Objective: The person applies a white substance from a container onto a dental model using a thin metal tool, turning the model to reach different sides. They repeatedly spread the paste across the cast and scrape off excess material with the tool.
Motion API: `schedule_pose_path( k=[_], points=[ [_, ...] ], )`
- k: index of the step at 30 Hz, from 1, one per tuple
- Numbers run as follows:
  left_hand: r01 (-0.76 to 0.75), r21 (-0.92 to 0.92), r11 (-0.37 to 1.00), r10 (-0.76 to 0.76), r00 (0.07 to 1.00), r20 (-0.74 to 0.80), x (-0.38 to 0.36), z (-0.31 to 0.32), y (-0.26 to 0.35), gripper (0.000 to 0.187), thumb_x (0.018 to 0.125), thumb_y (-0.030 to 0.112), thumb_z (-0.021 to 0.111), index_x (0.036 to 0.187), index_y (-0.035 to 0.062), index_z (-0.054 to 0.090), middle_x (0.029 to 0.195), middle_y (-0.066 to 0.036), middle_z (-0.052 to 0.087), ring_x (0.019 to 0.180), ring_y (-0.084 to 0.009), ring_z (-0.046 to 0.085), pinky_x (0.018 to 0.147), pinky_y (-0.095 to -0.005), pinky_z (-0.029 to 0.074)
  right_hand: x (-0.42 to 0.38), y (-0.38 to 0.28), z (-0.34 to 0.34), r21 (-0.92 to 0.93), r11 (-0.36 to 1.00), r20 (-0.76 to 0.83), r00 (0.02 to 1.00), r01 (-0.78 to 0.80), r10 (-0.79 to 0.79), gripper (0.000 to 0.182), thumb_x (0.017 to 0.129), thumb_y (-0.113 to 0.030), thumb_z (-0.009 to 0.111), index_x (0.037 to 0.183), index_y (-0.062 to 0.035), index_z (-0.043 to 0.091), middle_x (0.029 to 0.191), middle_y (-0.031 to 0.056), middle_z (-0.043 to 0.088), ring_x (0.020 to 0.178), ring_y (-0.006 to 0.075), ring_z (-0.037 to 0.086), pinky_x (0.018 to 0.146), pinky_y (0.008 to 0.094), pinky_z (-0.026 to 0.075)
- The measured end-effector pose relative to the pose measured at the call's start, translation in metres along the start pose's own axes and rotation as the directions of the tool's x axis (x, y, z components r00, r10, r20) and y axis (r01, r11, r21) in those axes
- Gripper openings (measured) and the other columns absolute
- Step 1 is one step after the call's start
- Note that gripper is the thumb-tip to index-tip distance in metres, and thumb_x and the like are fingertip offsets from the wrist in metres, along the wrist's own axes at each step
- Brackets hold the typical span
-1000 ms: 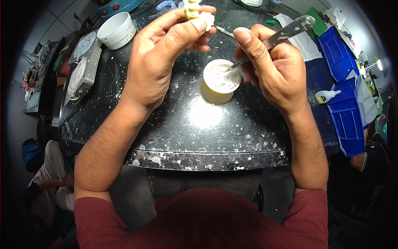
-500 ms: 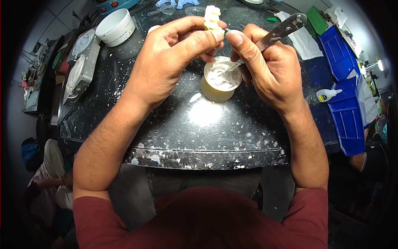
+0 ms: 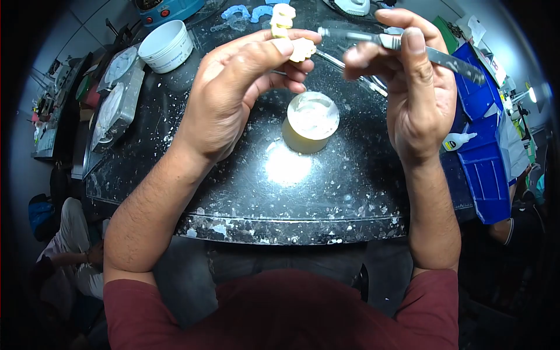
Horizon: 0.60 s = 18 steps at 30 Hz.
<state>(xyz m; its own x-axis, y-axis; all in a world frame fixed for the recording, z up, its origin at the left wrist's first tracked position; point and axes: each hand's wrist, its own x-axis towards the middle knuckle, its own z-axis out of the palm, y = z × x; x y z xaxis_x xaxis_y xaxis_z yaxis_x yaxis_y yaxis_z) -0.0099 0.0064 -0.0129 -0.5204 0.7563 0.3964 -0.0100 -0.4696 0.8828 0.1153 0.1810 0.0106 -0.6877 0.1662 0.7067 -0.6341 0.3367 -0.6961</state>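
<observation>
My left hand (image 3: 233, 93) pinches a pale yellow dental model (image 3: 283, 20) between thumb and fingers, its row of teeth rising above the fingertips and a paler toothed part (image 3: 302, 51) beside the thumb. In my right hand (image 3: 417, 87), a slim tool (image 3: 449, 63) with a dark, plaster-spotted flat end lies across the fingers. Its pale other end is blurred and points left toward the model, apart from it. A small round cup (image 3: 306, 143) with whitish contents stands on the bench below, between the hands. Thin metal instruments (image 3: 373, 87) lie behind it.
The black bench (image 3: 245, 192) is spotted with plaster. At the back left are a white tub (image 3: 166, 49), plaster-covered trays (image 3: 114, 102) and a blue machine (image 3: 169, 10). Blue bins (image 3: 487, 181) and a small bottle (image 3: 458, 140) sit right. Another person (image 3: 73, 251) sits at left.
My right hand has moved right, away from the model, and its fingers have loosened. The tool has turned, its dark end now pointing right and down. The model has shifted slightly left.
</observation>
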Motion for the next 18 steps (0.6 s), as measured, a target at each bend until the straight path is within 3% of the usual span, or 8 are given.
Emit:
schedule_pose_path(
  k=[3, 4, 7, 12, 18],
  points=[
    [-0.034, -0.074, 0.997, 0.039, 0.997, 0.061, 0.000, -0.006, 0.002, 0.049, 0.100, 0.034, 0.046, 0.121, -0.0081, 0.061, 0.126, -0.021, 0.061, 0.100, -0.0185, 0.064, 0.089, -0.0340, 0.052, -0.001, 0.003, 0.011, -0.082, 0.988, -0.041, 0.990, 0.132, -0.135, 0.030, 0.105, -0.019, 0.043, 0.118, 0.0063, 0.053, 0.097, 0.0229, 0.070, 0.094, 0.0293, 0.071, 0.084, 0.0396, 0.060],
    [-0.008, -0.020, 1.000, 0.010, 0.996, 0.092, 0.002, -0.009, 0.004, 0.062, 0.097, 0.039, 0.039, 0.131, -0.0117, 0.052, 0.132, -0.027, 0.055, 0.098, -0.0191, 0.064, 0.088, -0.0334, 0.052, 0.000, 0.004, 0.005, -0.130, 0.973, 0.033, 0.982, 0.191, -0.188, 0.025, 0.102, -0.010, 0.049, 0.119, 0.0076, 0.053, 0.102, 0.0254, 0.069, 0.099, 0.0329, 0.070, 0.088, 0.0417, 0.059],
    [-0.065, -0.074, 0.995, 0.075, 0.989, 0.129, 0.003, -0.009, 0.002, 0.063, 0.096, 0.039, 0.038, 0.129, -0.0122, 0.053, 0.134, -0.029, 0.053, 0.098, -0.0198, 0.064, 0.088, -0.0345, 0.052, -0.002, 0.001, 0.001, -0.270, 0.922, 0.103, 0.961, 0.277, -0.258, 0.022, 0.095, -0.002, 0.058, 0.114, 0.0091, 0.057, 0.107, 0.0276, 0.067, 0.100, 0.0357, 0.069, 0.088, 0.0413, 0.059],
    [-0.089, -0.096, 0.991, 0.100, 0.989, 0.109, 0.001, -0.006, 0.002, 0.063, 0.096, 0.040, 0.037, 0.126, -0.0116, 0.056, 0.136, -0.030, 0.051, 0.099, -0.0212, 0.064, 0.088, -0.0358, 0.052, -0.006, -0.007, 0.013, -0.328, 0.879, 0.117, 0.939, 0.345, -0.325, 0.020, 0.085, 0.008, 0.063, 0.104, 0.0048, 0.058, 0.101, 0.0187, 0.065, 0.096, 0.0242, 0.066, 0.088, 0.0334, 0.053],
    [-0.124, 0.004, 0.992, 0.122, 0.982, 0.142, 0.001, -0.007, 0.002, 0.062, 0.095, 0.042, 0.038, 0.122, -0.0089, 0.060, 0.140, -0.030, 0.047, 0.102, -0.0215, 0.063, 0.090, -0.0359, 0.052, -0.012, -0.003, 0.012, -0.317, 0.894, 0.123, 0.948, 0.317, -0.293, 0.023, 0.084, 0.011, 0.060, 0.105, 0.0037, 0.054, 0.102, 0.0180, 0.061, 0.094, 0.0212, 0.063, 0.090, 0.0371, 0.054]
  ],
)
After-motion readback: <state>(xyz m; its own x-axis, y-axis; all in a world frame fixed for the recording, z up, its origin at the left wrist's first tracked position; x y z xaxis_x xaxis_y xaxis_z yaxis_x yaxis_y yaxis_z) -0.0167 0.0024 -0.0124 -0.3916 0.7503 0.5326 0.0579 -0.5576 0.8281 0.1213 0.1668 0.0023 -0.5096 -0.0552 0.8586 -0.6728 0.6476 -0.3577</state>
